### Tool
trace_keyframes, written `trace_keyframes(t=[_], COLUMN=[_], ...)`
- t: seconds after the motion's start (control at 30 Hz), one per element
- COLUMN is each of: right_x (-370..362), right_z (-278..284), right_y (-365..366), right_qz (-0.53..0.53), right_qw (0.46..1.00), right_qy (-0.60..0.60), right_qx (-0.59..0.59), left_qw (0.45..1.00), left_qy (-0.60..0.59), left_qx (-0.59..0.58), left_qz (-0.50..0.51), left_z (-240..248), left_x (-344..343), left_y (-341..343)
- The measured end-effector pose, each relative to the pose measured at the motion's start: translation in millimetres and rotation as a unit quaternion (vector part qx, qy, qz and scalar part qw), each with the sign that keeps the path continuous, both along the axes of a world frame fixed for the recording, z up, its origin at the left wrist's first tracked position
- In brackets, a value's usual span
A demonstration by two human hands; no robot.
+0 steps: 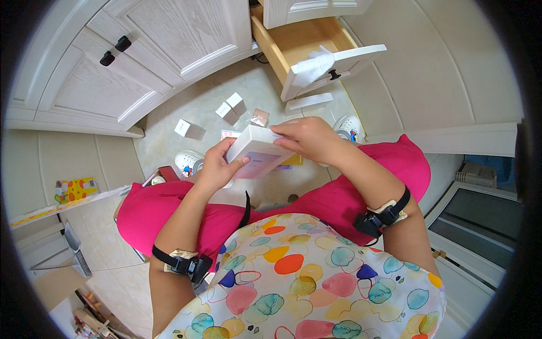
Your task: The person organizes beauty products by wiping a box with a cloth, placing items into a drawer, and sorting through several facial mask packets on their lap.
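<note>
A white box [258, 148] with a pale purple and pink printed face is held tilted above the floor, between my knees. My left hand [217, 165] grips its left side, thumb lying along the printed face. At its right end my right hand [307, 137] has its fingers closed on the edge near the top. Beneath it, partly hidden, lies something yellow [296, 160]. Just beyond the box sits a small tan box [259, 117], with several small white boxes [191, 129] scattered to its left.
A wooden drawer [307, 40] hangs open ahead, a white cloth [317, 65] draped over its front. Below it lies a long white box [309, 103]. White cabinet doors [152, 42] with black knobs stand at the far left. A reddish box [164, 174] sits beside my left knee.
</note>
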State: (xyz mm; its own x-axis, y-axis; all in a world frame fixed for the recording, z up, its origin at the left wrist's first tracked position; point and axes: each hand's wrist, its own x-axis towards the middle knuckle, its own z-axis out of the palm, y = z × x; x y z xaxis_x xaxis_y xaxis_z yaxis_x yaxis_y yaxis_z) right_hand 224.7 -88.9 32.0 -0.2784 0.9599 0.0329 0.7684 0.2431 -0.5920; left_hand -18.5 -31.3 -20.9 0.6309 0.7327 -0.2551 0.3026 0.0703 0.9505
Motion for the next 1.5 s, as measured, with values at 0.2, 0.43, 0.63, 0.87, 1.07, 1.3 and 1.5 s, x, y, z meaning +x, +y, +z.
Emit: trace_keyframes(t=[0.2, 0.43, 0.63, 0.87, 1.07, 1.3, 1.5], right_x=[0, -4, -6, -4, 4, 51, 83], right_z=[-5, -20, -48, -43, -52, -30, -51], right_y=[-2, -18, -39, -54, -48, -30, -13], right_qz=[0.016, 0.012, 0.0, 0.002, 0.018, -0.042, -0.174], right_qw=[0.997, 0.993, 0.986, 0.99, 0.988, 0.99, 0.958], right_qy=[-0.059, -0.069, -0.072, -0.01, 0.014, -0.054, -0.199], right_qx=[-0.045, -0.094, -0.151, -0.138, -0.151, -0.119, -0.107], left_qw=[0.999, 0.997, 0.989, 0.987, 0.99, 0.981, 0.913], left_qy=[0.015, 0.06, 0.083, 0.093, 0.079, 0.149, 0.4], left_qx=[0.041, -0.019, 0.041, 0.067, 0.05, 0.049, 0.081], left_qz=[-0.002, -0.051, -0.114, -0.115, -0.103, -0.113, -0.003], left_z=[-5, -13, -33, -44, -47, -84, -125], left_x=[5, 5, 9, 12, 24, 11, -9], left_y=[-4, -17, -34, -37, -41, -3, 67])
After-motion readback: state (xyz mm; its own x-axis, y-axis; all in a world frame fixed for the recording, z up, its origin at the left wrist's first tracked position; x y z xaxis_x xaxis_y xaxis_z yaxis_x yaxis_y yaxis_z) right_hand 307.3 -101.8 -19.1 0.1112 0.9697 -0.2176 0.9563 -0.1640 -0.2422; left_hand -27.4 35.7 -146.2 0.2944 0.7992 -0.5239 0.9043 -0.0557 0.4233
